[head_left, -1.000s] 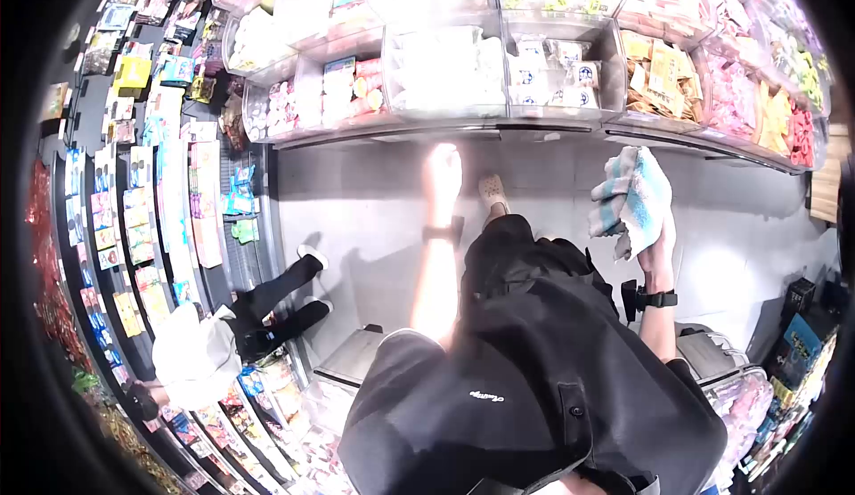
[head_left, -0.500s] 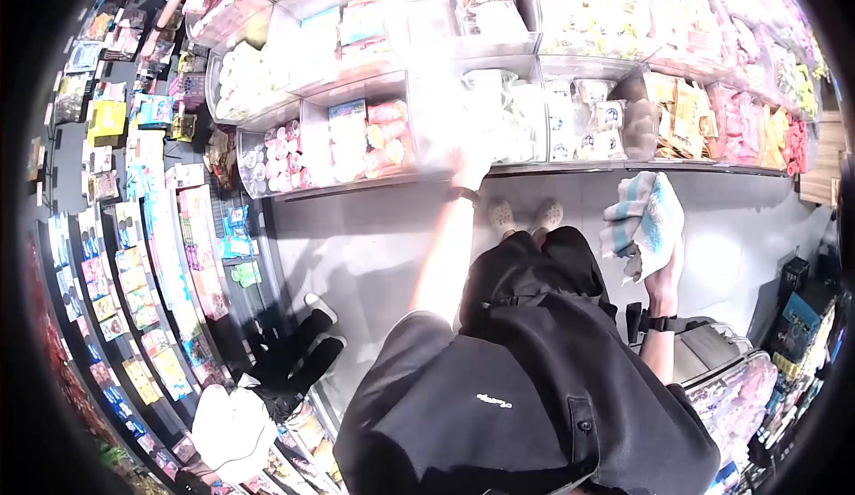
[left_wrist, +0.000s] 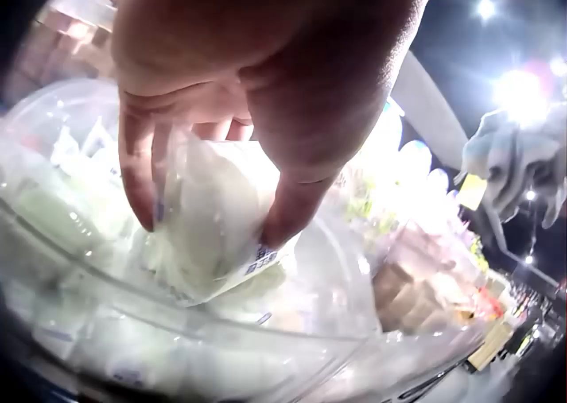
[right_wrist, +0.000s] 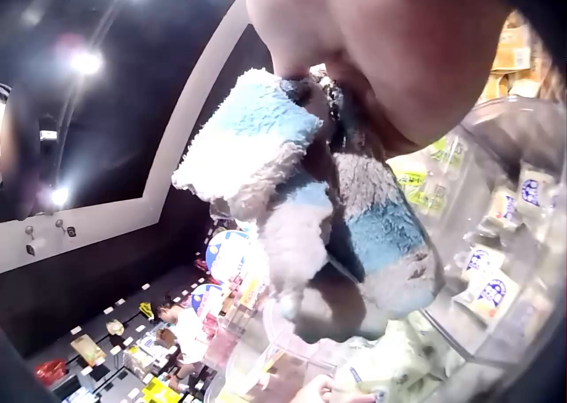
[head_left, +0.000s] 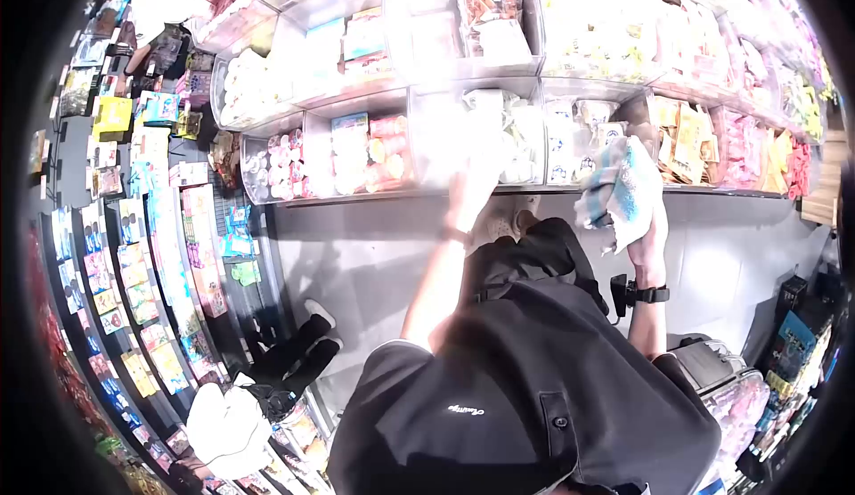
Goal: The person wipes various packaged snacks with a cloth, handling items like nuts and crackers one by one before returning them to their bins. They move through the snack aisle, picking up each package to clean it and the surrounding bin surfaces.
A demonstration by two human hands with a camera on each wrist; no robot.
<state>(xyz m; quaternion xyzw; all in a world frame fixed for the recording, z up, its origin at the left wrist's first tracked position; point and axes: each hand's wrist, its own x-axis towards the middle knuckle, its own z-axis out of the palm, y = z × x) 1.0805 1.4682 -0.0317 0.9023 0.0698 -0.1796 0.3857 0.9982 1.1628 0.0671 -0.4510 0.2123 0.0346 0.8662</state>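
Left hand (head_left: 481, 174) pinches a white packet (left_wrist: 221, 217) between thumb and fingers in a near bin (left_wrist: 344, 279); right hand (head_left: 650, 238), farther right, grips a bunched cloth (head_left: 631, 190). The grasp looks made, the packet apparently not yet clear; more cannot be told.

Strong glare bleaches the left hand (head_left: 479, 179) and the clear bins (head_left: 436, 143) around it in the head view; a white reflection glows on the floor (head_left: 712, 272); the round lens edge fades to black (the shelves (head_left: 129, 272) bow there); ceiling lamps (left_wrist: 521, 97) flare in both wrist views; in the left one that hand looks dim above a pale, hazy packet (left_wrist: 217, 221).
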